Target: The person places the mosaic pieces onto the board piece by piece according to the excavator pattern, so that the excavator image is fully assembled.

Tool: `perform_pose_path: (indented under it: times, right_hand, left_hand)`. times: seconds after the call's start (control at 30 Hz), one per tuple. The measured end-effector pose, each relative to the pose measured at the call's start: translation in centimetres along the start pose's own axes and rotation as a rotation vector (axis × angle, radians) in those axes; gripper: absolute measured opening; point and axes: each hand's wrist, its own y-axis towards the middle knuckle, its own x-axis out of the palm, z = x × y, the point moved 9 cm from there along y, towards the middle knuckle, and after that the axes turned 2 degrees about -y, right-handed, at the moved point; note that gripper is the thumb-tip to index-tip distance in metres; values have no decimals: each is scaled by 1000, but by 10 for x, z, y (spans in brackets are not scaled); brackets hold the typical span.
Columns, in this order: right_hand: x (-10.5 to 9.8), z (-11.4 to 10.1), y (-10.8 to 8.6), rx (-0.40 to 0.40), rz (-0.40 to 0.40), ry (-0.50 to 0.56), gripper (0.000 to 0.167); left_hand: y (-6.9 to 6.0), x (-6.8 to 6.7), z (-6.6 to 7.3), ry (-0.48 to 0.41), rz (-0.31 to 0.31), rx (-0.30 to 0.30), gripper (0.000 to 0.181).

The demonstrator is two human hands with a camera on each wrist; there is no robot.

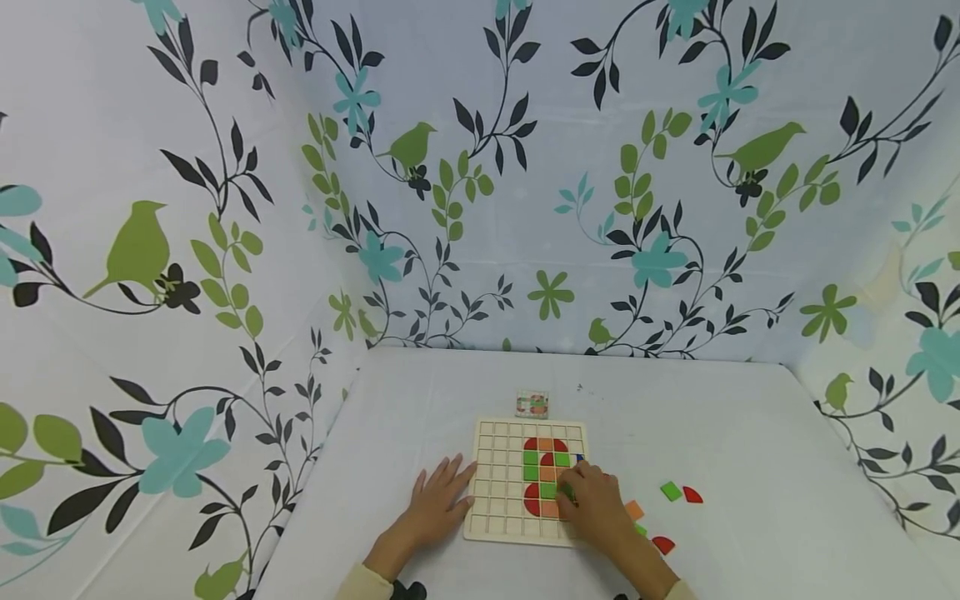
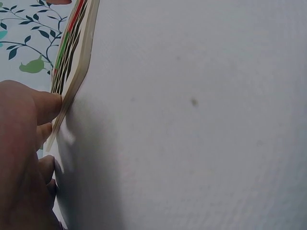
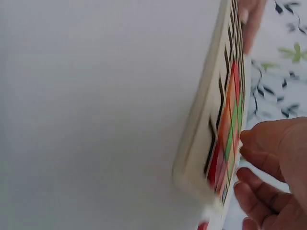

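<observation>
The grid board (image 1: 498,475) lies flat on the table (image 1: 427,392), roughly midway between its left and right edges, with a small printed card (image 1: 532,405) on the side toward the far edge. We see the left hand (image 1: 437,502) at the board's left edge, fingers spread and touching it; the right hand (image 1: 597,502) bends over the board's right part, and we cannot tell whether its fingertips pinch anything. Loose tiles (image 1: 663,545), among them a green square (image 1: 671,492) and a red quarter-round (image 1: 693,495), lie toward the table's right edge. We judge the tiles light, stiff and rather smooth, best pinched by opposite sides; the board, apparently wooden, should be rigid yet apt to slide unless steadied at its rim.
</observation>
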Motion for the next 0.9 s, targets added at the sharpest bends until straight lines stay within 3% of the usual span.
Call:
perform_pose_path:
  times: [0.2, 0.3, 0.47, 0.7, 0.9]
  right_hand:
    - [-14, 76, -14, 299, -132, -48, 42]
    - [-20, 104, -27, 371, -164, -41, 42]
    - [-26, 116, -33, 329, -130, -6, 34]
    - [-29, 123, -31, 365, -113, 45, 34]
    - [-37, 119, -29, 340, -69, 41, 23]
  left_hand:
    - [2, 4, -10, 30, -3, -14, 61]
    - [5, 8, -15, 49, -1, -17, 60]
    - [6, 9, -17, 53, -3, -12, 60]
    - [3, 0, -2, 20, -18, 11, 60]
    - [-1, -7, 7, 27, -58, -23, 59]
